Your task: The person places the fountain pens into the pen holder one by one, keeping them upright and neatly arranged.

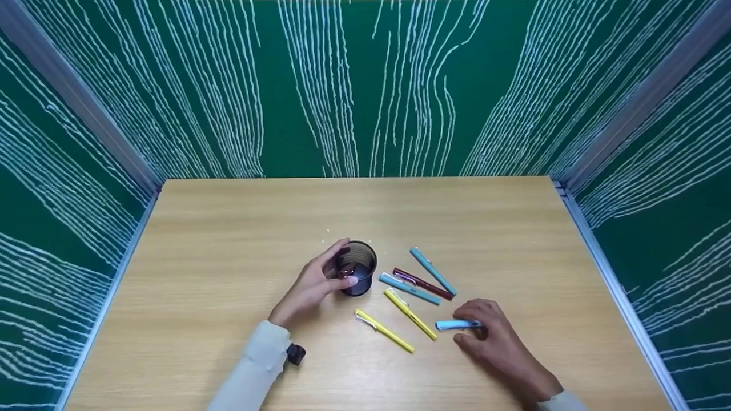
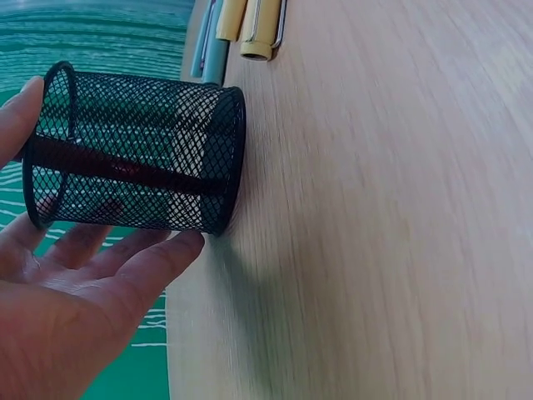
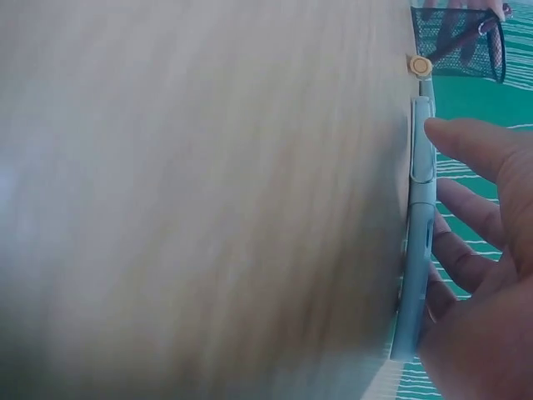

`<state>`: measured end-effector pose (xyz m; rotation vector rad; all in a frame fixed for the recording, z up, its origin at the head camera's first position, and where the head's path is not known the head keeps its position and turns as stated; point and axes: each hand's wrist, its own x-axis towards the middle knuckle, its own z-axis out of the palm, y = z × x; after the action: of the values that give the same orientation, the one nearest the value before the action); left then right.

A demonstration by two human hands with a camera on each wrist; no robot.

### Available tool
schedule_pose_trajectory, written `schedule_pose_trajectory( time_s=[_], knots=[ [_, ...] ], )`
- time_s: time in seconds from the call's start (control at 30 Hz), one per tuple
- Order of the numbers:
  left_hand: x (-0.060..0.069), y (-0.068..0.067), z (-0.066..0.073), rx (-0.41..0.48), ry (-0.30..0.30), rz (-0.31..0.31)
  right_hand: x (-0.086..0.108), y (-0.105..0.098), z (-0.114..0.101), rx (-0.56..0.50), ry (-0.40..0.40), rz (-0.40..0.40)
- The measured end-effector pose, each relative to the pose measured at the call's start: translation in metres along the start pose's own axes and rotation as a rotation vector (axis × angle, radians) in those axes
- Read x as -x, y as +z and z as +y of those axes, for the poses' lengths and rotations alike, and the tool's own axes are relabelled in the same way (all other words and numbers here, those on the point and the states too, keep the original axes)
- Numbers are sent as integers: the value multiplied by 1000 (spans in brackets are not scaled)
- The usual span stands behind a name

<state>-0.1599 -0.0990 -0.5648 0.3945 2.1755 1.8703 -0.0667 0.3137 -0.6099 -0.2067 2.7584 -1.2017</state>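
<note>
My left hand [image 1: 311, 285] grips a black mesh pen cup [image 1: 361, 254], thumb at the near side and fingers round the other. Inside the cup [image 2: 137, 104] leans a dark red pen [image 2: 100, 165], seen through the mesh in the left wrist view. Low over the table, my right hand [image 1: 495, 337] has thumb and fingers spread on either side of a light blue pen [image 1: 457, 324]. That pen [image 3: 421, 217] lies on the tabletop; the head view shows gaps between it and the fingertips. Whether the hidden fingers touch it I cannot tell.
Between the hands lie two yellow pens [image 1: 410, 314], two teal pens [image 1: 410, 289] and another dark red pen [image 1: 424, 283] on the wooden table [image 1: 228, 228]. Green panels [image 1: 365, 85] with white streaks stand at the back and sides.
</note>
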Motion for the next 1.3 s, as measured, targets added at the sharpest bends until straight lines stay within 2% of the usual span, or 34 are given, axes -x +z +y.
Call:
schedule_pose_trajectory(
  time_s=[0.17, 0.33, 0.5, 0.73, 1.17, 1.3],
  knots=[
    [-5, 8, -2, 10, 11, -9, 4, -5, 3, 25, 8, 13],
    [-8, 12, -2, 15, 36, -41, 7, -7, 2, 57, -30, 27],
    [-9, 8, 1, -1, 39, -34, 2, -4, -3, 106, -83, 48],
    [-4, 0, -1, -29, 30, -10, -5, 1, -7, 129, -86, 15],
    [2, 0, 0, -19, 12, 11, -14, -5, -9, 171, -122, -5],
    [0, 0, 0, 22, 40, -2, -16, -9, -8, 230, -217, -15]
  ],
)
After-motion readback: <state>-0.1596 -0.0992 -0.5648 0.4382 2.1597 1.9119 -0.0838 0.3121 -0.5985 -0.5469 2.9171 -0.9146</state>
